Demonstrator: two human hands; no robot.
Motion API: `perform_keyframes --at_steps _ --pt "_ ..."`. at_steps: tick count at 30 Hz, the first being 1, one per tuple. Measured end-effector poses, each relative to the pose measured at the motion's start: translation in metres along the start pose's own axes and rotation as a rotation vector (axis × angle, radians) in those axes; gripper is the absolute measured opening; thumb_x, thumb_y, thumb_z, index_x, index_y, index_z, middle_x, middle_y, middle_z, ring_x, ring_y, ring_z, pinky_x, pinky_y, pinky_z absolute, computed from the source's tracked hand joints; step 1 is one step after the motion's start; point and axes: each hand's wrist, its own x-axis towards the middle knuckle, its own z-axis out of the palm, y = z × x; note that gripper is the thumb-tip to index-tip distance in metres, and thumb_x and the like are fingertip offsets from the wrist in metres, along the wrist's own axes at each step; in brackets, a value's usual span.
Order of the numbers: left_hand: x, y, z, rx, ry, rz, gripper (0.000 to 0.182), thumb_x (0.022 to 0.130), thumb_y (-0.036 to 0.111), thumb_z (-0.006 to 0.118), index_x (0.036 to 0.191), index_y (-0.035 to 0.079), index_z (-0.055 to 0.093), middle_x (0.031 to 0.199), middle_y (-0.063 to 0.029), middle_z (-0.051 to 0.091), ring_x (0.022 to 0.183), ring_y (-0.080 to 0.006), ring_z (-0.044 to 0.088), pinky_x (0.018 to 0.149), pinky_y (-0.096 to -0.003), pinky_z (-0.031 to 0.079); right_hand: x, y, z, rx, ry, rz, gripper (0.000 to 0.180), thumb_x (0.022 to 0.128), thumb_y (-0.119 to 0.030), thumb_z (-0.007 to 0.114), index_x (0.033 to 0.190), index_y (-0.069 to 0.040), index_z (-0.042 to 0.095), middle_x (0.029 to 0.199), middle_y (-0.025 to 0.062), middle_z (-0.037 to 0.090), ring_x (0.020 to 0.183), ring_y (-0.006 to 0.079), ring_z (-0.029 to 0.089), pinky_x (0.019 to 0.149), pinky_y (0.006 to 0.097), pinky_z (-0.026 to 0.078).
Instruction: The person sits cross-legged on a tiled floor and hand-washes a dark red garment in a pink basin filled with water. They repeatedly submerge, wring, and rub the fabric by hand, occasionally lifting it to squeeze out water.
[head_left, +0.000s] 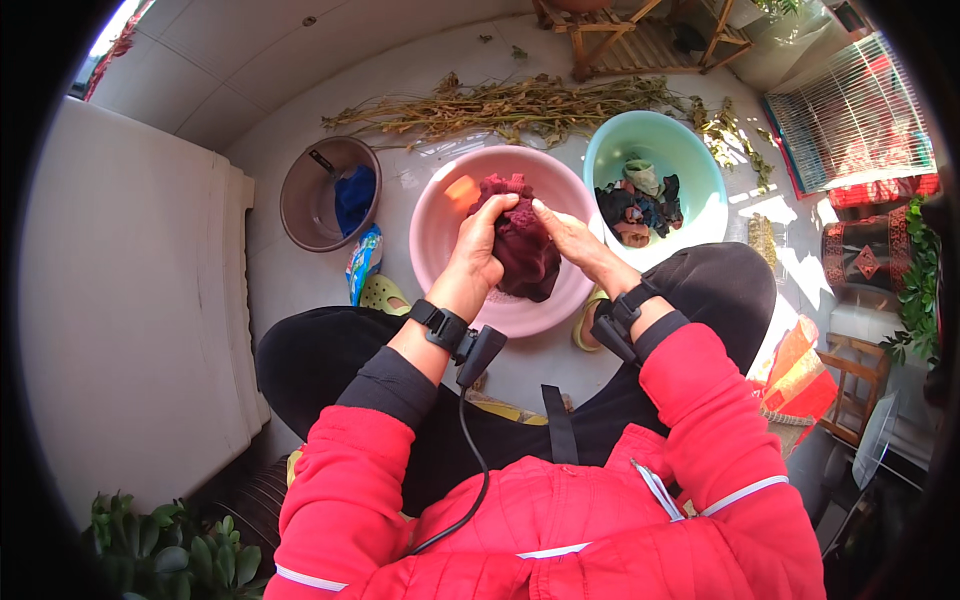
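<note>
A dark maroon garment (529, 259) with a ribbed edge is bunched up over the pink plastic basin (435, 195) between my knees. My left hand (484, 236) grips its upper left part, thumb on top. On the opposite side my right hand (574, 236) holds the cloth with the thumb extended along it. The fingers of both hands are mostly hidden by the fabric. Some suds (501, 298) show low in the basin, below the garment. An orange patch (461, 193), perhaps a bar of soap or a light spot, shows on the inner wall at upper left.
A mint-green basin (652, 127) with several crumpled dark clothes (637, 206) stands at right. The brown basin (300, 202) at left holds a blue cloth (354, 199). A blue packet (365, 255) lies beside it. Dried plant stalks (510, 105) stretch behind. A white cabinet (135, 285) bounds the left.
</note>
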Motion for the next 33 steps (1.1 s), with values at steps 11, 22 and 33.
perform_keyframes --at_steps 11,22,33 --pt "0.005 0.0 -0.006 -0.064 -0.022 0.025 0.032 0.084 0.028 0.071 0.107 0.007 0.062 0.099 -0.0088 0.068 0.091 -0.0247 0.066 0.083 -0.0419 0.056 -0.001 -0.01 0.008 0.247 0.136 0.106 0.059 0.096 -0.058 0.044 0.1 -0.004 0.068 0.095 0.0072 0.067 0.092 0.0112 0.059 0.083 0.0257 0.047" --pt "0.016 -0.065 -0.062 -0.179 0.156 0.027 0.036 0.101 0.035 0.045 0.12 0.006 0.055 0.114 -0.0103 0.063 0.1 -0.0251 0.063 0.087 -0.0405 0.053 -0.024 -0.036 0.068 -0.592 0.553 -0.406 0.024 0.096 -0.031 0.049 0.088 -0.01 0.053 0.063 0.0184 0.061 0.06 0.04 0.061 0.053 0.0504 0.048" --pt "0.041 -0.083 -0.094 -0.092 0.184 0.018 0.043 0.102 0.039 0.039 0.133 0.01 0.048 0.127 -0.0126 0.058 0.113 -0.0282 0.059 0.097 -0.045 0.049 -0.025 -0.033 0.064 -0.577 0.573 -0.294 0.014 0.093 -0.014 0.047 0.106 -0.013 0.053 0.076 0.0175 0.065 0.071 0.0379 0.065 0.06 0.0469 0.051"
